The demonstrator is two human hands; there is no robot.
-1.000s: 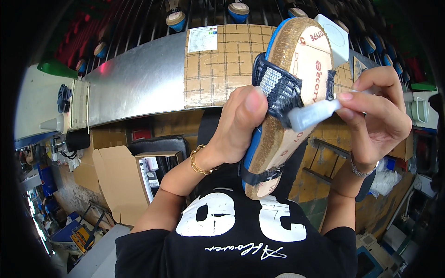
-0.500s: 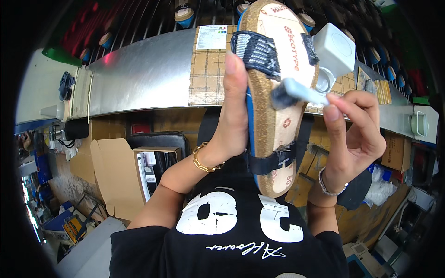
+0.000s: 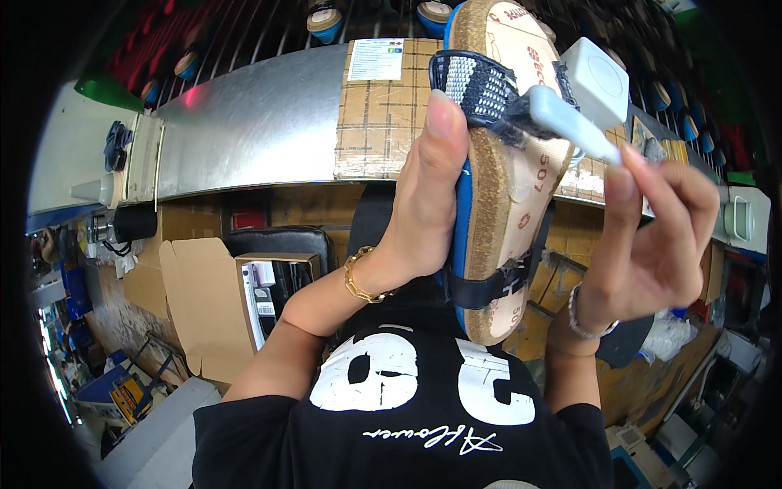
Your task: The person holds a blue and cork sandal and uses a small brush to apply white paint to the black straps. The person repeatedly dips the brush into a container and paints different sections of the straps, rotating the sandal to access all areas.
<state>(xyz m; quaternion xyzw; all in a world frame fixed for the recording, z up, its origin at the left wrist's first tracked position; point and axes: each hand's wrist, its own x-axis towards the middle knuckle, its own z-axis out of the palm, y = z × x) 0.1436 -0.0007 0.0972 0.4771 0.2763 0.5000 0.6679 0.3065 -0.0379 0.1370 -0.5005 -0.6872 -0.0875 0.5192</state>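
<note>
My left hand (image 3: 428,183) grips a shoe bottom (image 3: 486,204) by its left edge, thumb along the side. It has a cork-brown edge, a blue underside, a pale insole face and dark straps folded around its front and heel. Pinched between the thumb and fingers of my right hand (image 3: 660,236) is the light grey-blue handle of a small brush (image 3: 570,122). The dark bristles touch the insole beside the front strap (image 3: 481,85). A wet-looking patch shows on the insole below the brush.
A white square container (image 3: 597,77) stands behind the shoe bottom on the metal bench (image 3: 252,114), beside a flattened cardboard sheet (image 3: 379,122). Beyond runs a roller rack (image 3: 244,37) with other blue-soled shoe bottoms. An open cardboard box (image 3: 204,306) sits below the bench's left part.
The brush has moved up the insole to the front strap, and my right hand has shifted right. My left hand and the shoe bottom have moved slightly right.
</note>
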